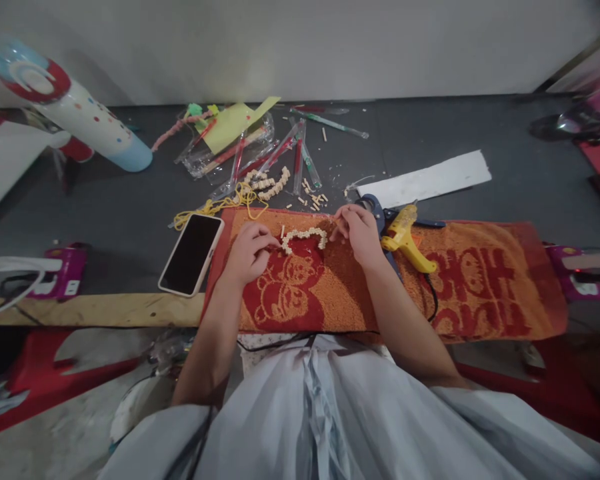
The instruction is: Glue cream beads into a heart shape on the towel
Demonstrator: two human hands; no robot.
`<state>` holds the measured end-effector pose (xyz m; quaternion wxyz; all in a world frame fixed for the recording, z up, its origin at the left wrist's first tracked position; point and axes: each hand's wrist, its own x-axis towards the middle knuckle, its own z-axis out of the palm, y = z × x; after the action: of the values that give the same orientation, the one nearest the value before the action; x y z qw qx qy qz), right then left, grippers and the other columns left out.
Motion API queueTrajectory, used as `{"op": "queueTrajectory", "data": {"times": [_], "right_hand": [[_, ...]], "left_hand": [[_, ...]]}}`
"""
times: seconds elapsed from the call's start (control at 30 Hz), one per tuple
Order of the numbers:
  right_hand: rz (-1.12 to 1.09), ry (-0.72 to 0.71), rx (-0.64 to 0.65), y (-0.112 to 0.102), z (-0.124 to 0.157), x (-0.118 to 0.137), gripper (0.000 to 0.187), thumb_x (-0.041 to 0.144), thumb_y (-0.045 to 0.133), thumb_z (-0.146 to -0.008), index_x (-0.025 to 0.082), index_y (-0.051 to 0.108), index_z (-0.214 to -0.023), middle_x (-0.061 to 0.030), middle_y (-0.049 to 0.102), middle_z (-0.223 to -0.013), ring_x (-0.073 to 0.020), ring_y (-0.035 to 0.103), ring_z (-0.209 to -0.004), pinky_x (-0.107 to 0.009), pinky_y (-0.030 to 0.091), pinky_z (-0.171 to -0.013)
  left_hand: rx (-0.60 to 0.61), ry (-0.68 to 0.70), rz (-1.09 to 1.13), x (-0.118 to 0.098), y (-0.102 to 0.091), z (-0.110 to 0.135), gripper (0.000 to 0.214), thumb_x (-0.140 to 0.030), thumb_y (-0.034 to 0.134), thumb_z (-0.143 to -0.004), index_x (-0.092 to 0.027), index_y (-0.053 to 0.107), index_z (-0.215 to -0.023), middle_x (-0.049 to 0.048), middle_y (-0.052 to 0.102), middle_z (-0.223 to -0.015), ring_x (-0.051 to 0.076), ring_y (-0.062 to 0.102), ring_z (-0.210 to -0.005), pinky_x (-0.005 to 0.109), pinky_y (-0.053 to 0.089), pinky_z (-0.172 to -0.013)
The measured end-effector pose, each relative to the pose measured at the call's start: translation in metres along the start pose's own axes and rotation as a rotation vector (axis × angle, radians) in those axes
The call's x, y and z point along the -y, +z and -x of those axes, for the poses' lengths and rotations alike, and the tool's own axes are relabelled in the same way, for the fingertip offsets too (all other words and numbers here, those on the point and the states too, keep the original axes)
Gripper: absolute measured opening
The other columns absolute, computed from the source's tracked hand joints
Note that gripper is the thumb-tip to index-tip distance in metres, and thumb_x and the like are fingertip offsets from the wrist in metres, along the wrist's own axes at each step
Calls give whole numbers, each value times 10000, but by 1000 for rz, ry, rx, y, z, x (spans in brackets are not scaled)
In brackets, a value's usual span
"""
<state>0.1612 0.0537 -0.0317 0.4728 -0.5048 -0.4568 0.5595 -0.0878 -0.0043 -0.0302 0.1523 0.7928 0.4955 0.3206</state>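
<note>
A short curved string of cream beads (304, 235) lies on an orange and red towel (480, 287). My left hand (250, 252) has its fingers curled and pinches the string's left end. At the right end, my right hand (357, 230) is closed in a pinch, and what it holds is too small to make out. A black phone (192, 254) lies face up just left of my left hand. A yellow glue gun (405, 237) rests on the towel right of my right hand.
Behind the towel lie yellow cord with more beads (250, 190), several red and green tubes (280, 153), a clear bag with yellow paper (230, 130), a white strip (430, 180) and blue-handled pliers (375, 203). A painted white cylinder (75, 107) lies far left. A wooden plank (90, 310) edges the table's front left.
</note>
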Motion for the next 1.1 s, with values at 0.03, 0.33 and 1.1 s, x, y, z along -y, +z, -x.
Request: {"op": "queueTrajectory", "data": {"times": [0.03, 0.33, 1.1], "right_hand": [[3, 1, -2, 0, 0, 0, 225, 394, 553, -867, 237, 557, -706, 111, 343, -406, -91, 524, -352, -211, 271, -353], [50, -5, -4, -1, 1, -2, 201, 356, 536, -875, 237, 559, -714, 103, 334, -435, -98, 549, -369, -212, 286, -354], [781, -298, 373, -18, 16, 18, 464, 238, 751, -675, 215, 619, -1119, -50, 650, -955, -214, 598, -808, -351, 488, -749]], "left_hand": [[2, 3, 1, 0, 0, 0, 320, -81, 450, -702, -208, 720, -816, 68, 597, -877, 220, 559, -876, 405, 470, -814], [39, -39, -11, -3, 0, -1, 258, -133, 497, -681, -210, 718, -789, 63, 594, -871, 216, 561, -870, 409, 480, -824], [46, -79, -11, -5, 5, -1, 531, -347, 736, -756, -181, 526, -1214, 109, 622, -1188, 272, 554, -1133, 458, 446, -1019]]}}
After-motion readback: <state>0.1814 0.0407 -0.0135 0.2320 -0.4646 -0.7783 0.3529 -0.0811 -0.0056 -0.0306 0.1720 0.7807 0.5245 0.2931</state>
